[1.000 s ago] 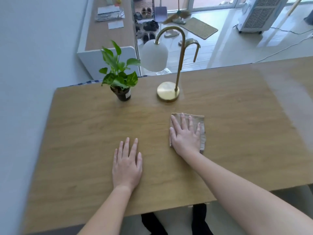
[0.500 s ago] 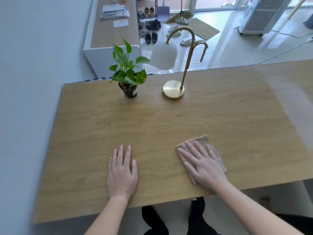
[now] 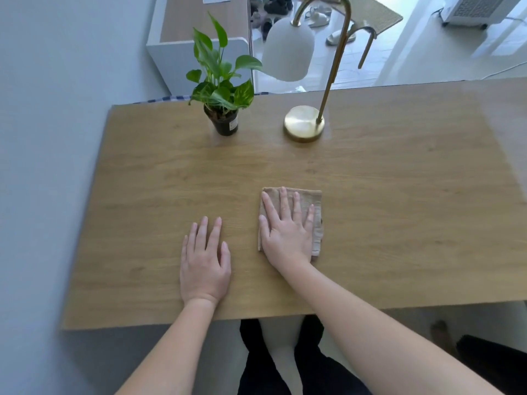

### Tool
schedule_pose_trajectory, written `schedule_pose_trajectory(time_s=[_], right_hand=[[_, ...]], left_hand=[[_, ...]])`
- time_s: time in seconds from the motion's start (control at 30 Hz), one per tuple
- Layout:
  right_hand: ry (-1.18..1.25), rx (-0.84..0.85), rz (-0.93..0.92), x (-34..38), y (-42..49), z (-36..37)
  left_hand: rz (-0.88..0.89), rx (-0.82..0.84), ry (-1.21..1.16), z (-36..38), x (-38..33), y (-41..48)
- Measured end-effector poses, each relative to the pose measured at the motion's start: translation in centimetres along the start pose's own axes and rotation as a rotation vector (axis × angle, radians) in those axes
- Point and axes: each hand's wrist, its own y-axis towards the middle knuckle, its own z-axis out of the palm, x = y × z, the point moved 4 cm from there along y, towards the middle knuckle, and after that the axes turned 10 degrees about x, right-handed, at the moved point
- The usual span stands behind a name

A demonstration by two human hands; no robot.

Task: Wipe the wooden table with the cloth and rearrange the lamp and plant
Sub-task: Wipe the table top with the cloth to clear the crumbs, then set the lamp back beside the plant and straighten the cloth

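Right hand (image 3: 286, 233): flat, fingers straight and spread, pressing on the cloth (image 3: 317, 223)
Left hand (image 3: 204, 262): flat, fingers straight, palm down on bare wood just left of the cloth
Cloth: beige, folded; lies on the near middle of the table (image 3: 399, 223)
Plant (image 3: 221, 81): green leaves in a dark pot; upright at the far edge, left of the lamp
Lamp (image 3: 304, 124): round brass base, curved brass stem, white shade; stands near the plant, apart from it

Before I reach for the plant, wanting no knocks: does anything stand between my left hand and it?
Nothing visible does: only table surface lies between the left hand and the plant. The lamp stands to the plant's right, apart.
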Motion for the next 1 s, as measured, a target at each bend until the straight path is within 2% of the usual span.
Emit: schedule_pose_trajectory(time_s=[0.17,0.43,0.67,0.87,1.0], right_hand=[[-0.013,0.025,-0.113,2.9,-5.0,3.6],[-0.056,0.046,-0.205,2.6,-8.4,5.6],[-0.039,0.062,-0.171,3.3,-8.8,4.8],[0.045,0.148,-0.170,3.5,-9.1,2.1],[0.167,0.066,-0.232,2.1,-8.6,-0.8]], left_hand=[[-0.001,0.012,-0.018,0.2,0.1,-0.1],[0.019,0.041,-0.021,0.2,0.5,-0.2],[0.075,0.165,-0.053,-0.4,1.3,-0.2],[0.084,0.219,-0.143,-2.3,1.5,0.3],[0.019,0.178,-0.245,-4.3,0.6,1.3]])
